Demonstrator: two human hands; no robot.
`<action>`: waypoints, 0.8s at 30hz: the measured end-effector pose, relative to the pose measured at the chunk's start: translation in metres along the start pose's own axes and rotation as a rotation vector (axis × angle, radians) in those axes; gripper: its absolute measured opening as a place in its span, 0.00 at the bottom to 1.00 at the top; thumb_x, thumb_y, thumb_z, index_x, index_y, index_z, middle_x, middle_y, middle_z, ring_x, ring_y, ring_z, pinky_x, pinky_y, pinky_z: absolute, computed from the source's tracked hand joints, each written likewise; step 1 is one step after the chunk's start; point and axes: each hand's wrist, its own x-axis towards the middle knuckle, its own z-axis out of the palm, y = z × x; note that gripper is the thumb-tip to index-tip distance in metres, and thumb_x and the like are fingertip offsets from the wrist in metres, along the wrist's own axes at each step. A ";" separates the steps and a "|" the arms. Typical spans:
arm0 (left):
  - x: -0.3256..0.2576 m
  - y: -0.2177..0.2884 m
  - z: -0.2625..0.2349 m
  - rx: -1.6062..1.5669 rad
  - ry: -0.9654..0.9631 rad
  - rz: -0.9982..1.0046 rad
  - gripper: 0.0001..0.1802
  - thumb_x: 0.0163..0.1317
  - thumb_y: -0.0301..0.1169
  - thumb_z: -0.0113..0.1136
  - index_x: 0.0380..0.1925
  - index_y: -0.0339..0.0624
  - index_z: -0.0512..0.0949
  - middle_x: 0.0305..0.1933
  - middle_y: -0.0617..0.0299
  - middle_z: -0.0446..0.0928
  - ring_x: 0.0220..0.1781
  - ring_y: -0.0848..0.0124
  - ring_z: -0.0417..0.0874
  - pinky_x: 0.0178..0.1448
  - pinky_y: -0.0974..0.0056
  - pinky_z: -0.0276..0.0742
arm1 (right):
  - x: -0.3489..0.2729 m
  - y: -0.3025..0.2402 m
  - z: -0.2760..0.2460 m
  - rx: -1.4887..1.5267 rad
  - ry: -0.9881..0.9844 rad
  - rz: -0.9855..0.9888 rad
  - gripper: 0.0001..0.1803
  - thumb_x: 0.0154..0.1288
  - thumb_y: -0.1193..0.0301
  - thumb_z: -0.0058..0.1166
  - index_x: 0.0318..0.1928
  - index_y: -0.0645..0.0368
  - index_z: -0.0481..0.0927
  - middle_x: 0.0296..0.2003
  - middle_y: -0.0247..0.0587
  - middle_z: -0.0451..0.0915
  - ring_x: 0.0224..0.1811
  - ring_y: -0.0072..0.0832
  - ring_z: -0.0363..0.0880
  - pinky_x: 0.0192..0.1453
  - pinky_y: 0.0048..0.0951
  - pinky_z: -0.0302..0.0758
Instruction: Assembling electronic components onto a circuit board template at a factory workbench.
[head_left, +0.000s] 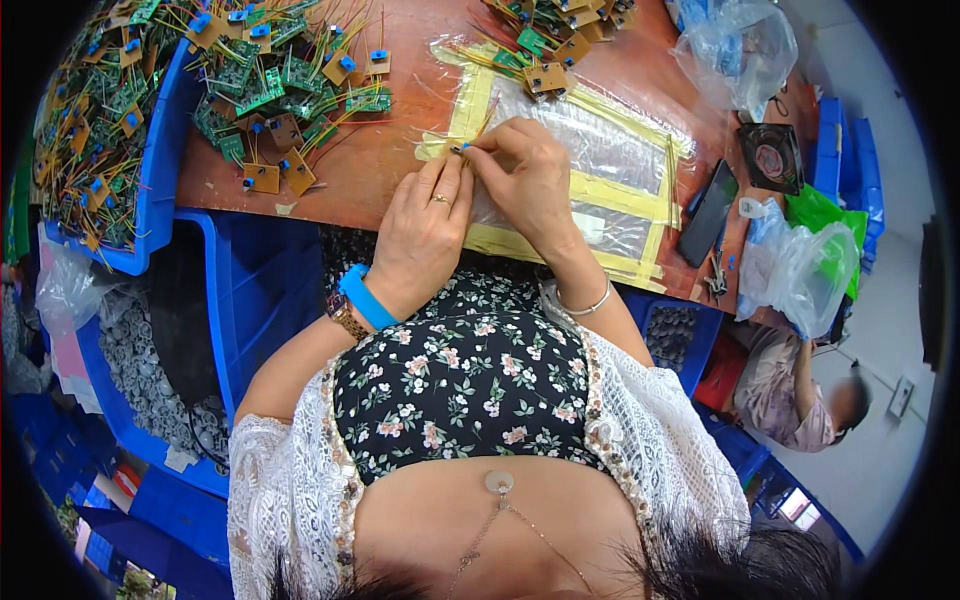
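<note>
At the near edge of the table, my two hands meet over a small blue-and-black electronic part [461, 149]. My right hand [525, 175] pinches it between thumb and fingers. My left hand [425, 220], its fingers pressed together, holds it from the other side. Most of the part is hidden by the fingertips. Thin wires seem to run up behind it. Under the hands lies a clear plastic sheet [620, 160] edged with yellow tape. Small brown and green circuit boards [262, 178] with wires and blue connectors are heaped to the left of the hands.
A blue bin [160, 150] full of wired boards stands at the far left. More boards [545, 78] lie beyond the sheet. To the right are a phone [708, 212], a black fan [770, 158], keys [716, 278] and plastic bags [800, 265]. Another person [790, 400] sits beyond the table's right end.
</note>
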 end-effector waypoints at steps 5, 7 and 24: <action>-0.003 -0.002 0.003 0.013 -0.015 0.004 0.22 0.63 0.29 0.55 0.54 0.25 0.79 0.62 0.42 0.76 0.66 0.53 0.74 0.68 0.53 0.71 | 0.009 -0.008 0.004 -0.031 -0.080 0.011 0.06 0.55 0.74 0.70 0.29 0.63 0.85 0.27 0.43 0.81 0.31 0.39 0.80 0.36 0.37 0.75; -0.002 -0.002 0.003 0.015 -0.028 0.017 0.23 0.62 0.29 0.55 0.54 0.24 0.79 0.62 0.42 0.76 0.67 0.52 0.74 0.69 0.53 0.71 | 0.011 -0.008 0.003 -0.046 -0.107 0.026 0.06 0.56 0.74 0.69 0.29 0.63 0.85 0.27 0.43 0.81 0.31 0.39 0.80 0.37 0.36 0.75; -0.002 -0.002 0.002 0.055 -0.043 0.028 0.22 0.60 0.30 0.55 0.50 0.26 0.82 0.60 0.41 0.77 0.65 0.52 0.76 0.69 0.52 0.70 | 0.016 -0.017 0.004 -0.114 -0.173 -0.025 0.07 0.55 0.74 0.69 0.27 0.63 0.83 0.26 0.46 0.80 0.33 0.44 0.80 0.36 0.43 0.75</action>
